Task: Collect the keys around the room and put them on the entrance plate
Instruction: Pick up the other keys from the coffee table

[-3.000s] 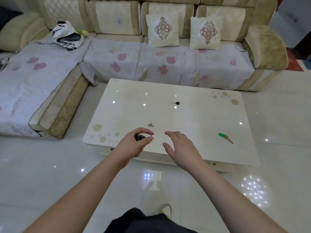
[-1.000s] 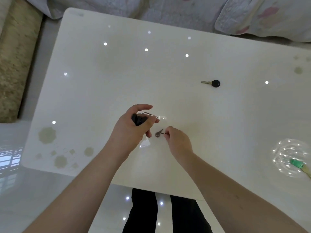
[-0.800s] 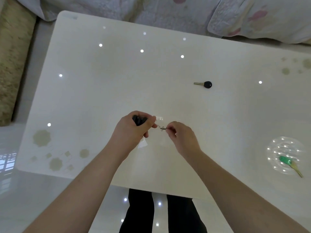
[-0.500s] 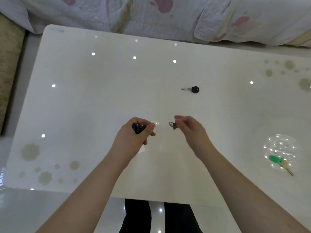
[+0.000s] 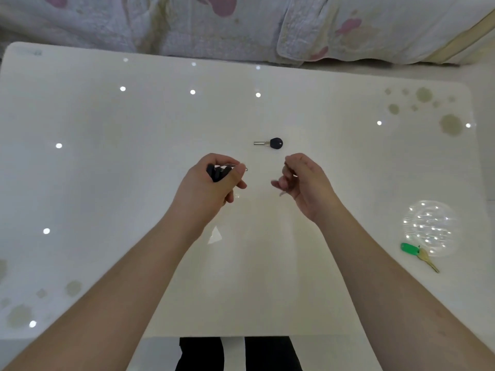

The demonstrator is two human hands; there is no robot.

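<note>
Above the middle of the white surface (image 5: 134, 183), both forearms reached forward from the near edge. The left hand (image 5: 211, 180) had its grip clenched round a dark key bunch (image 5: 218, 171), with a thin wire ring (image 5: 242, 167) poking out past the thumb. The right hand (image 5: 302, 180) was turned palm inward, fingers curled; a glint at its fingertips was probably the small key, though the view was too poor to be sure, so its grip could not be judged.

Two keys lay loose on the surface: one black-headed key (image 5: 270, 143) just beyond the hands, its shaft pointing left, and one green-tagged key (image 5: 417, 254) well to the right of the black-headed key, near the right edge. Beyond the far edge hung a quilted sofa cover (image 5: 241, 25) with pink blotches.
</note>
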